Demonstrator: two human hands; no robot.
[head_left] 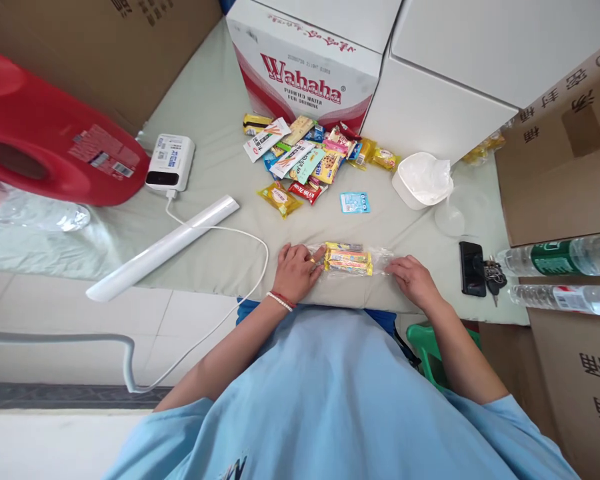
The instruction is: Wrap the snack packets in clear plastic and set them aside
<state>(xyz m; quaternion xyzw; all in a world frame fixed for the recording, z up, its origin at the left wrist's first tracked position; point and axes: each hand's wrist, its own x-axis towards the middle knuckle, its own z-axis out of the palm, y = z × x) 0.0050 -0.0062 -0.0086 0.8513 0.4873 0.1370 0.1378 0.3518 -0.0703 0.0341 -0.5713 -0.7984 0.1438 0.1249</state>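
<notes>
A clear bag (353, 260) lies flat at the near edge of the bench (210, 160), holding what look like two or three yellow snack packs — the exact count is hard to tell through the film. The left hand (296, 270) rests palm down on the bag's left end, fingers spread and flat, pressing rather than gripping. The right hand (414, 279) lies on the bag's right end, fingers loosely curled on the film; whether it pinches the film I cannot tell.

As I judge it, the packing is at an early stage: one bag is partly filled, while a pile of snacks (307, 160) — a dozen or more — lies loose farther back, in front of the Wahaha box (305, 73). One blue sachet (355, 202) sits apart between pile and bag. Two water bottles (565, 257) lie at the right, near one phone (471, 268) with keys.
</notes>
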